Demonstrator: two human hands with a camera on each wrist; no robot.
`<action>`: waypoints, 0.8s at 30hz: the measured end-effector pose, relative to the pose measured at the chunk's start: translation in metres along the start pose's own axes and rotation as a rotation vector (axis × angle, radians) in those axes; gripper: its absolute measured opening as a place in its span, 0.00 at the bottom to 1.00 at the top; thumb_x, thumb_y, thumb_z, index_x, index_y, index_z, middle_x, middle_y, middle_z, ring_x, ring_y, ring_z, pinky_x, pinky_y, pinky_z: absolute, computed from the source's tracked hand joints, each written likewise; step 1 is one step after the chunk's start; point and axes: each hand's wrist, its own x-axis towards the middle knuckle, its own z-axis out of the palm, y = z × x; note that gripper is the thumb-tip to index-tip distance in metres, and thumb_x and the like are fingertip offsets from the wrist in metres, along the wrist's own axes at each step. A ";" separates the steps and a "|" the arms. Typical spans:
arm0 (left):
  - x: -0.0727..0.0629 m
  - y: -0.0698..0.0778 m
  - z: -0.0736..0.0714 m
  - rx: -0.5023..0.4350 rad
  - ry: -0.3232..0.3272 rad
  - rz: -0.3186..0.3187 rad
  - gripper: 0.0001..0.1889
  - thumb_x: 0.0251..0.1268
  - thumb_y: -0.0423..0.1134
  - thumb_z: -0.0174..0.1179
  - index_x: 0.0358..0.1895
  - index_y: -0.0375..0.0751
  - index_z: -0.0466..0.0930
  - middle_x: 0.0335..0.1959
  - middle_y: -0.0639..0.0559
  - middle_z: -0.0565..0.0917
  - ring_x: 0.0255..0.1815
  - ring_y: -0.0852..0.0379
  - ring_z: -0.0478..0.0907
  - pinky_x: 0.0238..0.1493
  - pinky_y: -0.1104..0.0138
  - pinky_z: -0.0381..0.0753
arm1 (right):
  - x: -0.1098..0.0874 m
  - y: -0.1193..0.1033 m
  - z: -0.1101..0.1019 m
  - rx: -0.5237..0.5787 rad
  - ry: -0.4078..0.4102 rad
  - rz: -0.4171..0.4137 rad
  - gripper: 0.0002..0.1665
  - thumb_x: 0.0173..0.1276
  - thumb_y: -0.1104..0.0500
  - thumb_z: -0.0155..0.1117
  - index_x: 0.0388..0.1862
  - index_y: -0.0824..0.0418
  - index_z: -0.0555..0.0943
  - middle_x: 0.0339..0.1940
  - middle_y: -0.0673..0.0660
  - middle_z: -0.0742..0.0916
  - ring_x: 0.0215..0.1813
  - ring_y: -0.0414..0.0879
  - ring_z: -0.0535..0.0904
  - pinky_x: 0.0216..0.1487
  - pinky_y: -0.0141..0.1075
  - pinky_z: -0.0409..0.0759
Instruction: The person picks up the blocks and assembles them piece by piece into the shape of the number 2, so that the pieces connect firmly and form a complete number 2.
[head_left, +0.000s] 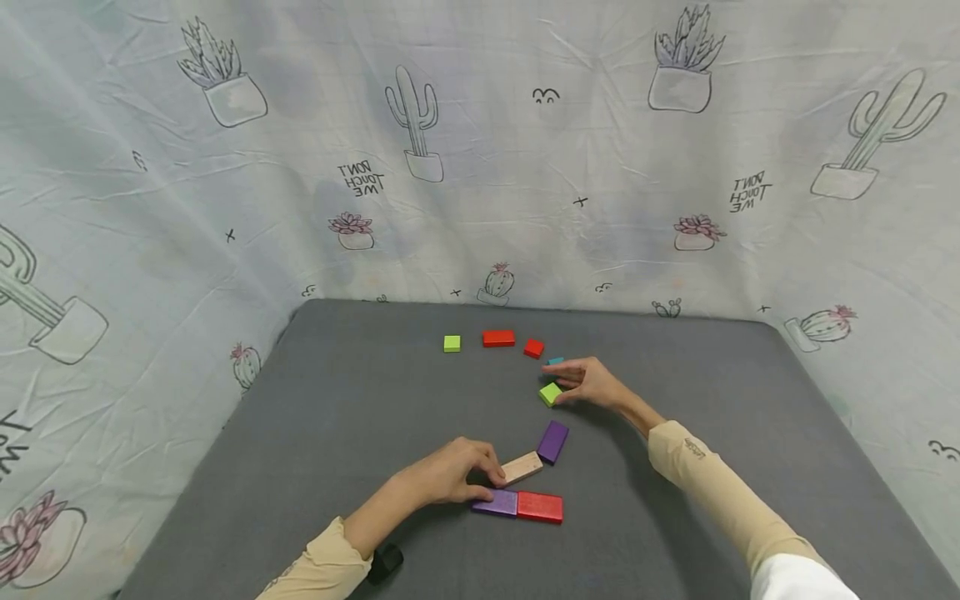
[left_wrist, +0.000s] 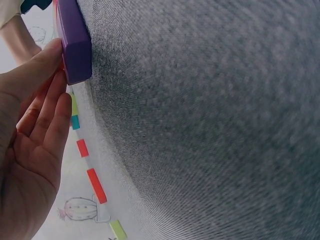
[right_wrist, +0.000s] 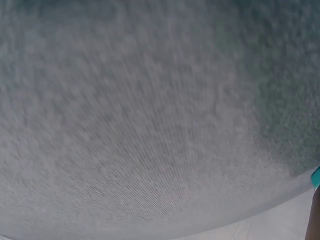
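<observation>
In the head view my left hand (head_left: 453, 473) reaches over a purple block (head_left: 495, 503), thumb resting on its top. Its fingertips are at the left end of a plain wooden block (head_left: 522, 468). In the left wrist view the thumb touches the purple block (left_wrist: 77, 55), with the other fingers fairly straight. Farther out, my right hand (head_left: 594, 383) has its thumb against a lime-green block (head_left: 551, 394). Its extended fingers lie beside a small teal block (head_left: 555, 361), partly hidden. Only a finger and the teal block (right_wrist: 315, 177) show at the right wrist view's edge.
A red block (head_left: 540, 507) abuts the purple one. Another purple block (head_left: 552, 442) touches the wooden block's right end. Farther back lie a small red block (head_left: 533, 348), a longer red block (head_left: 498, 338) and a green block (head_left: 452, 343) on the grey table (head_left: 360, 392).
</observation>
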 end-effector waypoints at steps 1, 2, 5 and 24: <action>0.000 0.000 0.000 0.002 0.000 0.000 0.10 0.55 0.36 0.71 0.42 0.44 0.88 0.40 0.62 0.82 0.46 0.70 0.76 0.51 0.75 0.74 | 0.001 0.000 0.000 -0.005 -0.006 0.002 0.34 0.50 0.77 0.71 0.58 0.79 0.73 0.60 0.74 0.75 0.64 0.66 0.68 0.57 0.42 0.75; 0.000 0.000 0.001 0.001 0.000 0.000 0.11 0.55 0.36 0.71 0.42 0.44 0.88 0.40 0.62 0.82 0.46 0.70 0.76 0.51 0.75 0.74 | 0.002 0.000 0.000 -0.023 -0.013 0.002 0.34 0.50 0.77 0.71 0.58 0.79 0.73 0.60 0.74 0.76 0.64 0.66 0.69 0.56 0.41 0.75; 0.001 -0.001 0.001 -0.007 -0.002 -0.001 0.11 0.55 0.36 0.71 0.42 0.44 0.88 0.40 0.62 0.82 0.45 0.71 0.76 0.50 0.75 0.74 | 0.003 -0.003 0.001 -0.106 -0.043 0.005 0.32 0.50 0.75 0.72 0.57 0.77 0.75 0.58 0.72 0.78 0.62 0.64 0.72 0.54 0.40 0.77; 0.001 -0.006 0.001 -0.030 0.012 0.009 0.11 0.54 0.35 0.71 0.42 0.41 0.88 0.39 0.60 0.82 0.44 0.70 0.76 0.49 0.75 0.75 | -0.012 -0.018 -0.009 -0.321 0.060 -0.035 0.17 0.54 0.64 0.74 0.44 0.66 0.85 0.44 0.63 0.87 0.46 0.53 0.84 0.46 0.39 0.82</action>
